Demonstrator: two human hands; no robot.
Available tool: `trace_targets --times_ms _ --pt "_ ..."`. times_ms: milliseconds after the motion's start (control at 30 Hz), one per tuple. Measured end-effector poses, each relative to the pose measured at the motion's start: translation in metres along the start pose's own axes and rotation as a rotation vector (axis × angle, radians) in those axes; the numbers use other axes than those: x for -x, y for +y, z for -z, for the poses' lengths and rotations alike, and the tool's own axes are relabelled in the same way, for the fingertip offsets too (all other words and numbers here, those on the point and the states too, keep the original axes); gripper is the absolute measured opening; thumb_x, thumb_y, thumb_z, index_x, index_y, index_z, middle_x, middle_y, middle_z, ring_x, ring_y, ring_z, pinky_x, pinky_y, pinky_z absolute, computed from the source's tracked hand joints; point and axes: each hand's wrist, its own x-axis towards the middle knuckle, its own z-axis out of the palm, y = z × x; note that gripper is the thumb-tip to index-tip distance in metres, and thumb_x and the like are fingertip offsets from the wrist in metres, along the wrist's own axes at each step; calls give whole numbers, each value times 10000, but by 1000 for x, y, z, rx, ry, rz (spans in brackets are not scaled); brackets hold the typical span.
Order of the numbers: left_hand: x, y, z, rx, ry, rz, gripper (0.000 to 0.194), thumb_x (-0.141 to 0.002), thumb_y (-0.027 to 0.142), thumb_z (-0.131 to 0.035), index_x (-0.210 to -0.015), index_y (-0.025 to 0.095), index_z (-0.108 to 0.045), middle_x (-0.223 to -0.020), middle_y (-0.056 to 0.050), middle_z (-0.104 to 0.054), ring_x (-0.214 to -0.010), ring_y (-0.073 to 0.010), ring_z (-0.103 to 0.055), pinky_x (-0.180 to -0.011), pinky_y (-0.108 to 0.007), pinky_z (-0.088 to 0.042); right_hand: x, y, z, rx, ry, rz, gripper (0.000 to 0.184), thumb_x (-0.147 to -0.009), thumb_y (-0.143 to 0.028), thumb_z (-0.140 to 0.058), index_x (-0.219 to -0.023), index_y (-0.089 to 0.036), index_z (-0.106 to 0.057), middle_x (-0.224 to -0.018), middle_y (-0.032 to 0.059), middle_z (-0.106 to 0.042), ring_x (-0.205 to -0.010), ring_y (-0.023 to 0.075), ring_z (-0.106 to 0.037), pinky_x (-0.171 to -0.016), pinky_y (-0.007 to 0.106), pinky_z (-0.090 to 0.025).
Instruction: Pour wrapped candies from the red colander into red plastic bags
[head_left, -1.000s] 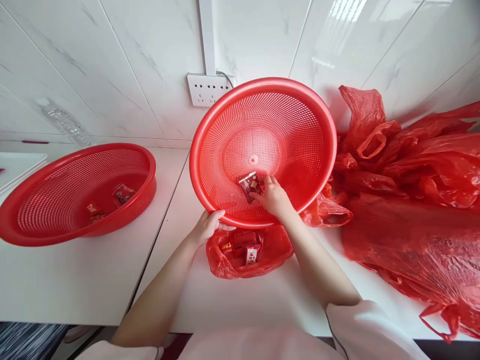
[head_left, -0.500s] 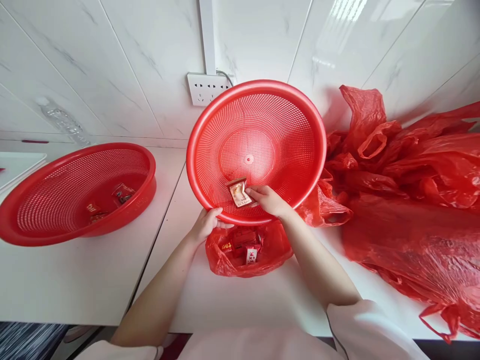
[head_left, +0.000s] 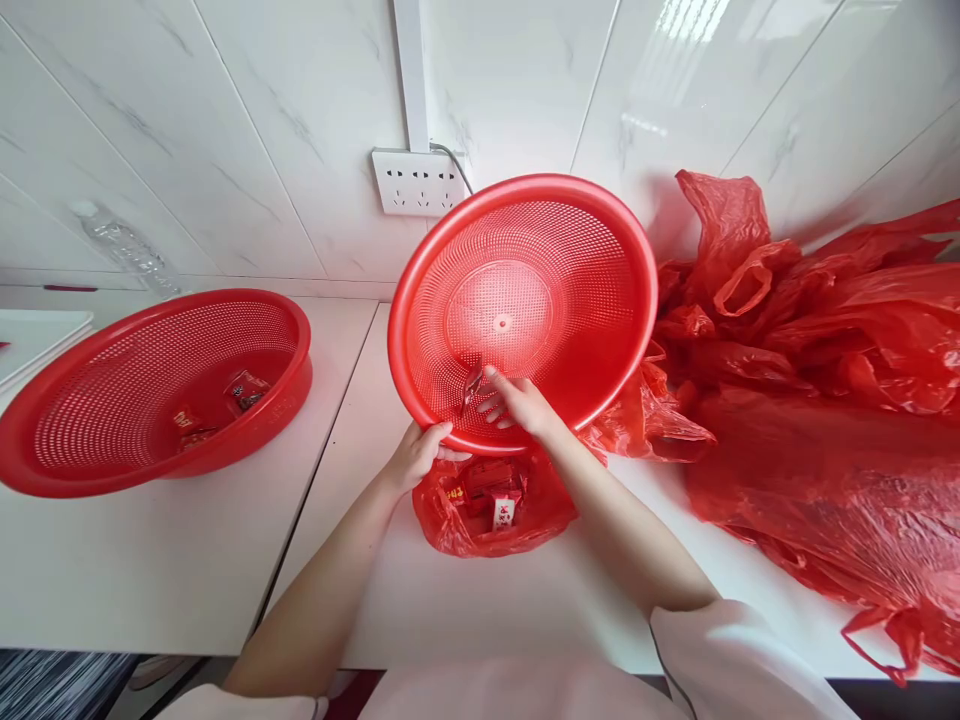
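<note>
My left hand (head_left: 421,456) is closed on the lower-left rim of a red plastic mesh basket (head_left: 637,300), which is tilted so that its inside faces me. Inside the basket my right hand (head_left: 519,405) has its thumb and fingers apart. A small brown-red snack packet (head_left: 471,390) stands edge-on at my right fingertips, against the lower wall; a firm hold on it does not show. Directly below the basket rim sits an open red plastic bag (head_left: 450,538) containing several wrapped snacks, among them a white-and-red packet (head_left: 503,513).
On the left is a second red mesh basket (head_left: 97,478) with a few packets (head_left: 246,390) inside. Red plastic bags (head_left: 817,450) are heaped on the right. A clear bottle (head_left: 124,245), a white tray (head_left: 45,330) and a wall socket strip (head_left: 416,182) are at the back.
The packet has turned from face-on to edge-on, and my right fingers have spread from their pinch. The held basket has shifted slightly right and down with my left hand.
</note>
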Motion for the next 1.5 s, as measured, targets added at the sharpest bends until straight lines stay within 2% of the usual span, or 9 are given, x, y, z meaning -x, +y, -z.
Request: trace_targets --times_ms 200,467,600,733,933,1100,1267,1433,1500 --pt "5 1 -2 -55 -81 -22 423 -869 400 -590 -1184 119 -615 -1208 -154 -653 -1070 -351 -643 -812 -501 -596 -3 -4 11 -106 -56 -134 871 -746 -884 -293 -1050 -138 -624 -834 142 -713 -586 190 -652 -503 295 -517" --pt "8 1 -4 -145 -110 -67 439 -893 408 -559 -1275 193 -574 -1346 -122 -566 -1118 -323 -618 -801 -433 -606 30 -8 -14 414 -40 498 611 -760 -529 -698 -1273 -230 -552 -1120 80 -679 -992 214 -646 -896 361 -488" --pt "6 1 -3 -94 -79 -46 457 -868 402 -582 -1245 144 -590 -1286 -150 -604 -1089 -336 -630 -802 -462 -603 20 -5 -11 111 -73 424 429 -793 -342 -657 -1192 -196 -603 -1042 65 -713 -947 202 -672 -874 346 -512" --pt "2 3 0 23 15 -21 456 -830 363 -616 -1212 114 -599 -1199 -161 -655 -1063 -352 -643 -807 -507 -594 5 -4 -1 -295 -3 203 351 -840 -468 -568 -956 -152 -665 -899 88 -729 -802 221 -695 -733 347 -559" --pt "-4 7 11 114 37 -57 464 -828 316 -599 -1242 111 -558 -1199 -163 -657 -1105 -357 -624 -833 -522 -581 11 -9 6 -404 -109 287 393 -607 -359 -847 -891 -153 -668 -785 37 -720 -639 153 -659 -626 270 -532" --pt "-6 10 17 95 76 -88 410 -841 330 -579 -1184 106 -571 -1213 -159 -648 -1056 -341 -648 -806 -507 -590 17 -14 8 -432 -132 365 468 -583 -297 -864 -960 -166 -621 -745 0 -691 -622 139 -648 -606 262 -533" --pt "-7 15 18 138 99 -81 367 -849 308 -542 -1145 97 -594 -1177 -159 -666 -1039 -324 -659 -830 -490 -579 35 -26 22 -169 -295 439 394 -753 -289 -758 -1080 -212 -552 -809 -10 -663 -650 112 -616 -577 224 -491" --pt "-8 19 17 210 78 -86 355 -848 299 -499 -1108 86 -615 -1164 -171 -672 -1048 -325 -654 -861 -487 -563 61 -40 32 428 -557 510 232 -895 -348 -588 -1063 -196 -635 -925 26 -670 -815 150 -625 -723 268 -500" --pt "-8 20 17 240 102 -84 339 -849 293 -493 -1104 106 -614 -1179 -154 -669 -1044 -306 -656 -829 -448 -578 67 -42 32 606 -544 521 257 -922 -370 -540 -1082 -204 -654 -1000 43 -686 -880 168 -633 -773 284 -490"
